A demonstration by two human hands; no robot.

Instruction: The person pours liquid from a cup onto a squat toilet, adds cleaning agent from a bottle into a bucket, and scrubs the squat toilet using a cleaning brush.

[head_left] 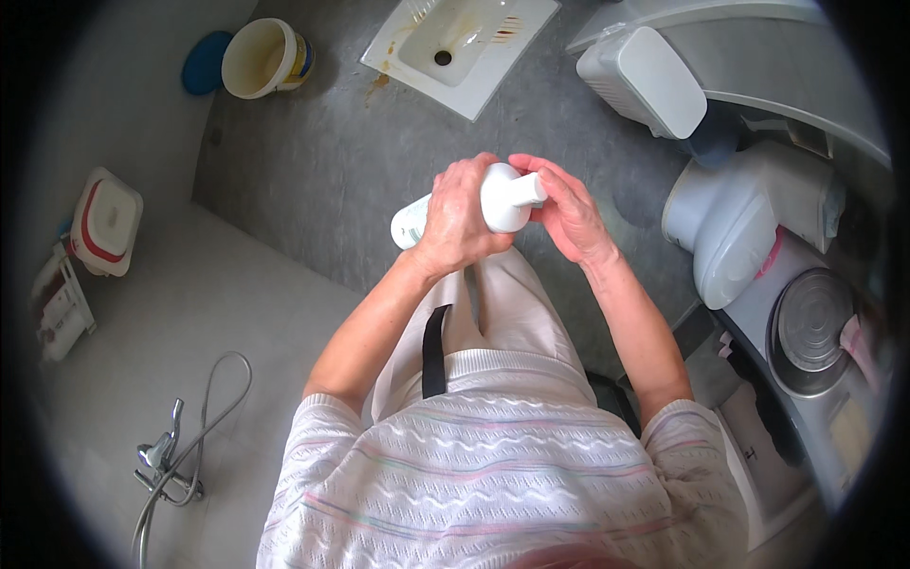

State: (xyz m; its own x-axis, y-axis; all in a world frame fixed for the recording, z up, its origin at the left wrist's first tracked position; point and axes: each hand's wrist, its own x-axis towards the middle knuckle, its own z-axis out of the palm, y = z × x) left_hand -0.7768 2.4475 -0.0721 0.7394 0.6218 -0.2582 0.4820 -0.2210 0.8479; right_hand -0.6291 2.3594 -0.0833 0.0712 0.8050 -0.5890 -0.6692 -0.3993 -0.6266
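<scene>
A white plastic bottle [500, 199] with a narrow spout is held up in front of me, tilted so its base points to the lower left. Wrapped around the bottle's body is my left hand [457, 213], its fingers closed and hiding much of the label. My right hand [572, 216] cups the spout end, thumb and fingers curled at the white spout; their exact contact is partly hidden. Beyond both hands, a white squat toilet [381, 54] is set in the grey floor. Brown stains mark its basin and the floor beside it.
A white bucket [252, 59] and a blue lid [202, 64] stand at the far left. On the left are a shower hose and tap [169, 458] and a red-rimmed white container [112, 222]. A white bin [670, 87], grey plastic basins [735, 242] and a round metal lid [815, 322] crowd the right.
</scene>
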